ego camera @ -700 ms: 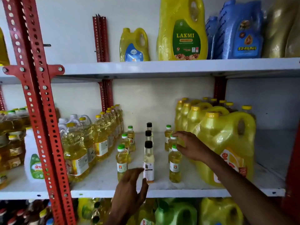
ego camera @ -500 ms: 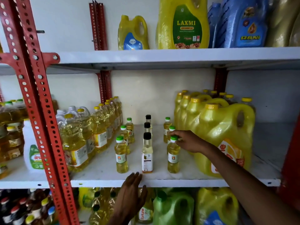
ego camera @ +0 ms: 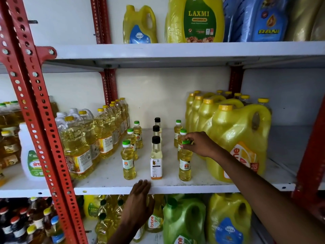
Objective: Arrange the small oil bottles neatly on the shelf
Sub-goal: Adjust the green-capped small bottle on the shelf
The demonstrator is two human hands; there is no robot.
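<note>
Small oil bottles stand in three rows on the white middle shelf [ego camera: 175,188]. The left row has green caps, with its front bottle [ego camera: 128,162] nearest me. The middle row has black caps, led by a front bottle [ego camera: 156,160] with an orange-edged label. In the right row, my right hand [ego camera: 200,144] pinches the green cap of the front bottle [ego camera: 185,164], which stands upright on the shelf. My left hand [ego camera: 139,206] rests with spread fingers on the shelf's front edge, below the black-capped row, holding nothing.
Large yellow jugs [ego camera: 237,143] crowd the shelf just right of the small bottles. Clear litre bottles [ego camera: 79,147] line the left side. A red slotted upright [ego camera: 35,111] stands at front left. Jugs fill the shelves above and below.
My right hand moved forward from the second bottle in the right row to the front bottle's cap. My left hand dropped from near the black-capped bottle to the shelf edge.
</note>
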